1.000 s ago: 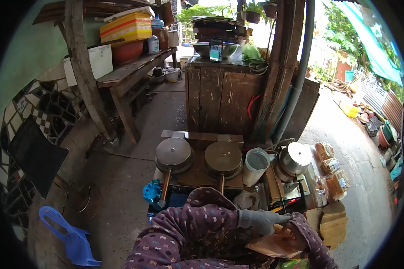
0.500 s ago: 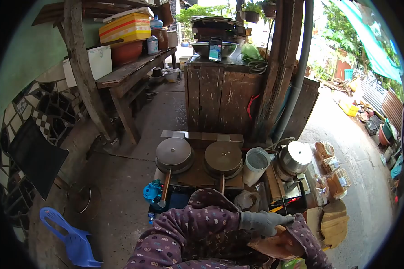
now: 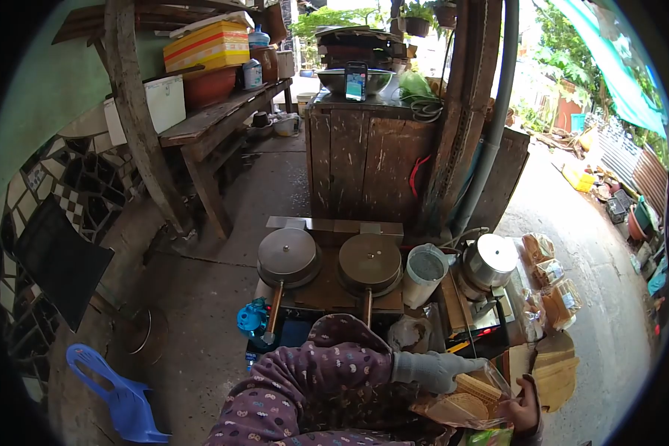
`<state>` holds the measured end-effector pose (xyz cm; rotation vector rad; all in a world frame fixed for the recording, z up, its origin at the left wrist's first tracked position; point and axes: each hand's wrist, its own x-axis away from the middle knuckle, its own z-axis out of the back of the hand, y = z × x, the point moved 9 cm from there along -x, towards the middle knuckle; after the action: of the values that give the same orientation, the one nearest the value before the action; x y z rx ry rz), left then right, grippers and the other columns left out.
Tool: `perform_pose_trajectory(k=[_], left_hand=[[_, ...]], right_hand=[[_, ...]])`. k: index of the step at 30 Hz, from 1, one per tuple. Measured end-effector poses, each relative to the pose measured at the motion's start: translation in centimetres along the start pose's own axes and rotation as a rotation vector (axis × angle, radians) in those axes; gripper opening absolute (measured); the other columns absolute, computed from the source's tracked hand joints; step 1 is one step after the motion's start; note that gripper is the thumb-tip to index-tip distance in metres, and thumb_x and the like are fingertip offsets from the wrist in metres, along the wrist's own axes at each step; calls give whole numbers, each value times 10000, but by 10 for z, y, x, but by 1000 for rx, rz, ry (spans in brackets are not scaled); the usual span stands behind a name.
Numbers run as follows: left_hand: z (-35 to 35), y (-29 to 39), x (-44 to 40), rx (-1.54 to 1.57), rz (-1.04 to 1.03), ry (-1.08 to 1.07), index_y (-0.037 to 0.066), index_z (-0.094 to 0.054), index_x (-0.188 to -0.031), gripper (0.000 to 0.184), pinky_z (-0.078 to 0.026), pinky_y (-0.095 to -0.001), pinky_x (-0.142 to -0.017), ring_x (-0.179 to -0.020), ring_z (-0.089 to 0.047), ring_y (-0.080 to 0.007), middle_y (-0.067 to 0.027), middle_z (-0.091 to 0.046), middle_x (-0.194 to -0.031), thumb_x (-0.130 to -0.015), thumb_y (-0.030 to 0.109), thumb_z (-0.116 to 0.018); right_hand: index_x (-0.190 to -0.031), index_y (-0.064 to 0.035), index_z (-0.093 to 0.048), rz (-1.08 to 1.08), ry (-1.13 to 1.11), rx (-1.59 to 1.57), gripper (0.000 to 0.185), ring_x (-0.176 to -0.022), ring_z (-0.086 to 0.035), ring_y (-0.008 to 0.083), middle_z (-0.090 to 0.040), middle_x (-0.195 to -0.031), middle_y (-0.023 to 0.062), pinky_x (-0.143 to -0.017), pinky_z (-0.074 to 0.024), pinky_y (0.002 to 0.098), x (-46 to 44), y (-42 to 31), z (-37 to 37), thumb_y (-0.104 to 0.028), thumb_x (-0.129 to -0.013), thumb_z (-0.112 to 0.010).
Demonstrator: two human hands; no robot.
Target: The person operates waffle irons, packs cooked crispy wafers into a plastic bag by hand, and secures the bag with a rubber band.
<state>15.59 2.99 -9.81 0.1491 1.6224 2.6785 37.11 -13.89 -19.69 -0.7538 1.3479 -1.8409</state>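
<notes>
A clear plastic bag (image 3: 462, 406) of flat, brown, waffle-patterned wafers lies low in front of me, right of centre. Its opening faces up and right. My left hand (image 3: 438, 371), in a grey glove, reaches across to the bag's upper edge, its fingertips pinching the plastic. On the bag's right side my bare right hand (image 3: 522, 409) has its fingers curled around the edge. Two round lidded pans (image 3: 288, 256) with long handles stand just ahead, and a white plastic container (image 3: 425, 275) is beside the right-hand one.
A metal pot (image 3: 490, 262) sits at the right, near several bagged brown stacks (image 3: 560, 301). Brown flat pieces (image 3: 554, 372) lie right of my hands. A blue gas regulator (image 3: 253, 318) is at the left pan's handle. A wooden cabinet (image 3: 372, 160) stands ahead; a blue chair (image 3: 119, 398) is left.
My right hand has come out from under the left one and moved down and right to the bag's side. The bag's top has spread, showing more of the wafers.
</notes>
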Motion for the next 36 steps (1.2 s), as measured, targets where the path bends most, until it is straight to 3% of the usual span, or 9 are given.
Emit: perform_pose_trajectory(k=[4,7,10,16,20,23,28,34,36], left_hand=[[-1,5,2,51,24,-10,183,-112,-1467,816,-491,-316,-732,-831,-616,-232,-171,-606,-1007,-753,-29,-445],[1,11,11,90,158,-79,182,-107,-1467,819,-497,-307,-701,-796,-615,-219,-162,-604,-951,-753,-36,-443],[0,3,7,96,87,-30,184,-103,-1468,819,-501,-299,-656,-740,-610,-194,-146,-598,-888,-754,-39,-436],[-1,5,8,151,92,-25,174,-112,-1465,817,-501,-306,-643,-733,-616,-209,-160,-615,-907,-744,-44,-427],[-2,3,4,73,51,5,163,-132,-1459,809,-503,-323,-683,-792,-628,-247,-197,-618,-970,-735,-38,-431],[-2,0,5,136,105,-15,155,-148,-1456,806,-495,-333,-720,-854,-626,-277,-216,-608,-1014,-726,-39,-429],[-1,-18,2,107,56,49,129,-191,-1449,795,-468,-339,-785,-947,-600,-316,-232,-578,-1096,-708,-54,-415],[14,-9,23,211,155,-6,75,-245,-1431,668,-464,-332,-801,-943,-590,-221,-183,-554,-1174,-799,-14,-443],[22,-37,23,495,-36,239,63,-281,-1411,595,-461,-311,-797,-914,-573,-170,-128,-567,-1134,-848,52,-474]], right_hand=[[-1200,-20,-404,-257,-32,-140,495,-607,-586,162,-570,-968,117,-481,-492,268,13,-38,-12,29,-708,-429],[-1179,-44,-395,-187,65,-212,470,-569,-564,169,-570,-926,116,-479,-498,266,4,-34,-2,37,-716,-408],[-1212,-53,-366,-183,109,-626,503,-603,-581,192,-563,-920,126,-498,-504,272,4,-44,-17,39,-722,-437],[-1254,-38,-328,-248,84,-618,596,-656,-600,217,-547,-982,169,-545,-509,261,11,-50,-41,34,-703,-544],[-1250,-23,-365,-287,-9,-699,593,-544,-542,122,-571,-837,97,-438,-428,198,10,-51,-42,23,-699,-581],[-1283,-22,-424,-164,-49,-612,536,-867,-598,233,-597,-1024,162,-771,-486,315,18,-82,-45,-112,-803,-645],[-1238,-5,-470,-46,-20,-615,430,-816,-588,183,-599,-948,121,-697,-485,274,25,-123,-54,-68,-819,-539],[-1196,-8,-494,-56,-92,-668,394,-729,-552,131,-585,-907,83,-636,-453,222,28,-120,-57,-86,-820,-585],[-1181,-10,-501,-24,17,-606,383,-685,-536,115,-578,-884,66,-602,-437,208,26,-115,-51,-92,-820,-598]])
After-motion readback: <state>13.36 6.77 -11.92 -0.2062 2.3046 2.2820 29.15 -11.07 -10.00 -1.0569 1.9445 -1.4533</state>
